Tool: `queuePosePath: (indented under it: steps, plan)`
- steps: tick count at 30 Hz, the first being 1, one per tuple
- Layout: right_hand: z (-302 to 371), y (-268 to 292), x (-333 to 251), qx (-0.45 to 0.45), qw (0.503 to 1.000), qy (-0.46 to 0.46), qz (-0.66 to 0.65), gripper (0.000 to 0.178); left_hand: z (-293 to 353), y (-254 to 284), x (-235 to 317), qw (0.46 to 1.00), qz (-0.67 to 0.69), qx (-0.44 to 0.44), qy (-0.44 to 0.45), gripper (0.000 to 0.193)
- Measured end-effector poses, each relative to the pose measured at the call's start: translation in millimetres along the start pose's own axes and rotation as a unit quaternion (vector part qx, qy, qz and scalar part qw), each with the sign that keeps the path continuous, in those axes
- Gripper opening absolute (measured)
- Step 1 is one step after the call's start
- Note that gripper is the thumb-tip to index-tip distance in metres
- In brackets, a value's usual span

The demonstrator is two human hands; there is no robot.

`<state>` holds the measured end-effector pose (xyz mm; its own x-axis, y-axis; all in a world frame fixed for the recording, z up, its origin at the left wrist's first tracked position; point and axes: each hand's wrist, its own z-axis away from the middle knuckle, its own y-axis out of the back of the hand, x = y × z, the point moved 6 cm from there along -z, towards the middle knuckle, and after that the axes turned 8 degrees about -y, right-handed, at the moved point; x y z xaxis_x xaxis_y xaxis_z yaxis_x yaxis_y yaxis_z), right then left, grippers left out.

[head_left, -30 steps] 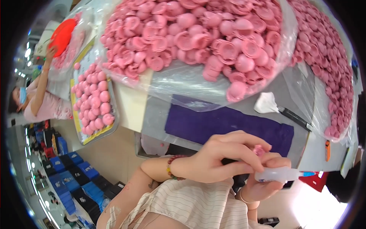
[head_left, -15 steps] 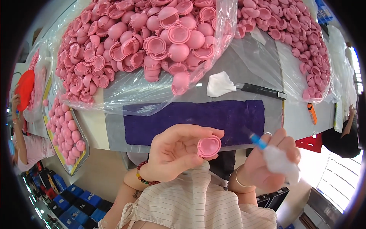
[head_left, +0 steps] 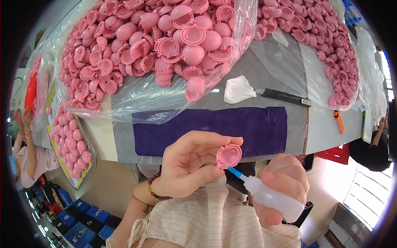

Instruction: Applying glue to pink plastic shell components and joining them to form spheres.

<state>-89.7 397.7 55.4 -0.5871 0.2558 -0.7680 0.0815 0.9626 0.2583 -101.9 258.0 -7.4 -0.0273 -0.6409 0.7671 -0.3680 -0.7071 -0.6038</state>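
Between the thumb and fingers of my left hand (head_left: 188,163) is a pink plastic half-shell (head_left: 230,156), its hollow side facing up. My right hand (head_left: 285,182) is closed around a white squeeze bottle (head_left: 275,198) with a blue nozzle tip (head_left: 234,172). That tip touches or nearly touches the lower rim of the half-shell; exact contact is hard to tell. Beyond my hands a dark purple cloth (head_left: 211,128) lies flat on the grey table. The right palm is partly hidden by the bottle.
Piles of pink half-shells (head_left: 136,45) spread over clear plastic sheeting at the back. A tray (head_left: 93,171) of closed pink balls (head_left: 70,142) stands left. Behind the cloth are a white wad (head_left: 239,89) and a black-handled tool (head_left: 285,97). An orange cutter (head_left: 338,122) lies right. Other people work at both sides.
My right hand has swung down and left, bringing the bottle's blue tip to the half-shell. The half-shell has tilted slightly in my left hand. At far left, a person's red object has turned.
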Motion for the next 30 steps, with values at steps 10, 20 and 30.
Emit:
queuePosePath:
  steps: [10, 20, 30]
  plan:
    - [-1, 4, 4, 0.031, 0.999, 0.042, 0.002, 0.059, -1, -1, -1, 0.997, -0.046, 0.052, 0.014, 0.042]
    - [-1, 11, 7, 0.081, 0.996, 0.04, -0.018, 0.054, -1, -3, 4, 0.996, -0.084, 0.033, -0.005, 0.039]
    - [3, 7, 10, 0.073, 0.996, 0.045, -0.038, 0.056, -4, -3, 16, 0.942, -0.325, -0.046, -0.074, 0.041]
